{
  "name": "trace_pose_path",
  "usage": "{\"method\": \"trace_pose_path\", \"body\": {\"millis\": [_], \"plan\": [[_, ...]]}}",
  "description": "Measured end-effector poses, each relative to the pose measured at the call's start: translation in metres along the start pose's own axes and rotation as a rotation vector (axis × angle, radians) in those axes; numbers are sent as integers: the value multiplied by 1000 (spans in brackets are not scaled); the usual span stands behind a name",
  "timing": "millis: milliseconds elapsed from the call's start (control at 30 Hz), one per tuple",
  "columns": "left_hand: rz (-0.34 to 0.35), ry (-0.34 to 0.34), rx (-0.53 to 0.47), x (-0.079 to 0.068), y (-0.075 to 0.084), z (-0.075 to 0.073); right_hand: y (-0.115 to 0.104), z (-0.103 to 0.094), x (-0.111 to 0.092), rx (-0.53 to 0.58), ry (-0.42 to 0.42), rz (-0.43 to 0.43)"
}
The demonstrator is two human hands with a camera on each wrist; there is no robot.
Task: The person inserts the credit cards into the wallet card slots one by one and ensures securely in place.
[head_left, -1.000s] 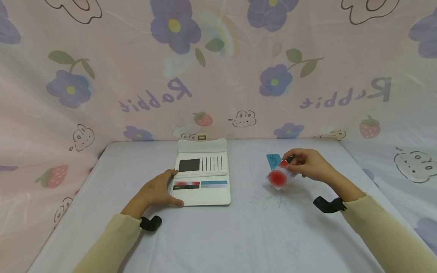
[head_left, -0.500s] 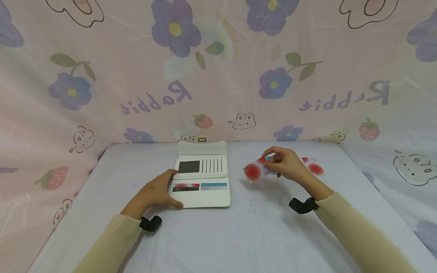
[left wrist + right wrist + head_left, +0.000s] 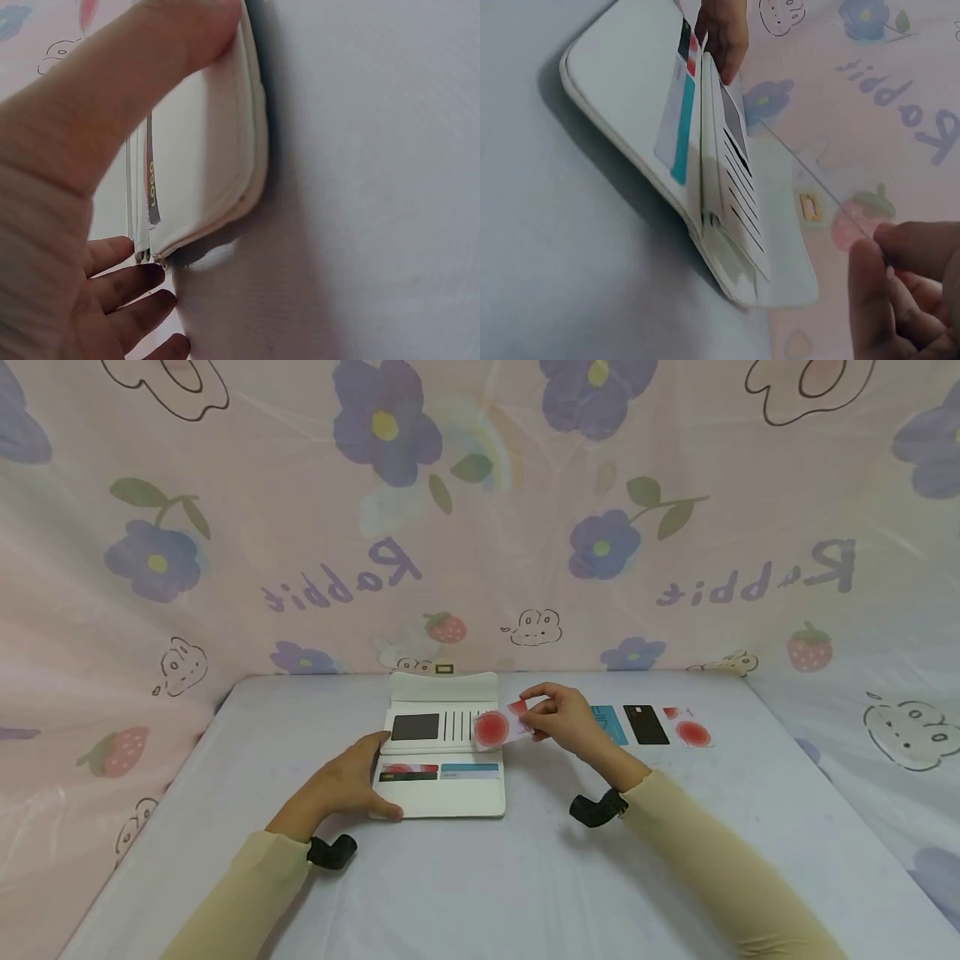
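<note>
An unfolded white wallet (image 3: 442, 799) lies on the table; two cards (image 3: 470, 769) show in its lower pockets. My left hand (image 3: 337, 783) spreads along its left edge, the thumb (image 3: 191, 37) on the near part and the fingertips (image 3: 161, 277) at the side. With thumb and fingers, my right hand (image 3: 566, 718) pinches a white card with red circles (image 3: 492, 727). That card overlaps the right end of the wallet's slotted panel (image 3: 442, 739) in the head view. Seen from the right wrist, the card (image 3: 810, 169) is nearly edge-on, apart from the slots (image 3: 742, 199).
A blue card (image 3: 610, 725), a black card (image 3: 647, 725) and another red-and-white card (image 3: 690, 728) lie in a row to the right, behind my right forearm. Patterned cloth (image 3: 480, 527) hangs at the back and sides of the white-covered table (image 3: 465, 893).
My right hand has carried the red-and-white card leftward from the row of cards to the wallet, uncovering the cards on the table. The left hand has stayed at the wallet.
</note>
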State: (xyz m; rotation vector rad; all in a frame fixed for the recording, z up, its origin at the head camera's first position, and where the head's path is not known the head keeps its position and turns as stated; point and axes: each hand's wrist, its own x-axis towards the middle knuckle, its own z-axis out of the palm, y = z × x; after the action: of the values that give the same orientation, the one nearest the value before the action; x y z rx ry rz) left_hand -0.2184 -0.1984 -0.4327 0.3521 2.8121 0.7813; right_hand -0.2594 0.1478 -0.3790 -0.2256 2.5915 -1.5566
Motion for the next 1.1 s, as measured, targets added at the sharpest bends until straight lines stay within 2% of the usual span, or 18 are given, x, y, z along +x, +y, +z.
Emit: {"method": "trace_pose_path", "body": {"millis": [233, 567, 700, 933, 1100], "plan": [[-1, -4, -7, 0, -1, 0, 1, 25, 15, 66, 18, 44], [11, -5, -11, 0, -1, -1, 3, 47, 25, 128, 68, 3], [17, -11, -31, 1, -2, 0, 4, 55, 27, 115, 91, -19], [29, -14, -22, 1, -3, 0, 5, 62, 28, 59, 99, 1], [23, -16, -15, 1, -2, -2, 7, 63, 29, 69, 83, 16]]}}
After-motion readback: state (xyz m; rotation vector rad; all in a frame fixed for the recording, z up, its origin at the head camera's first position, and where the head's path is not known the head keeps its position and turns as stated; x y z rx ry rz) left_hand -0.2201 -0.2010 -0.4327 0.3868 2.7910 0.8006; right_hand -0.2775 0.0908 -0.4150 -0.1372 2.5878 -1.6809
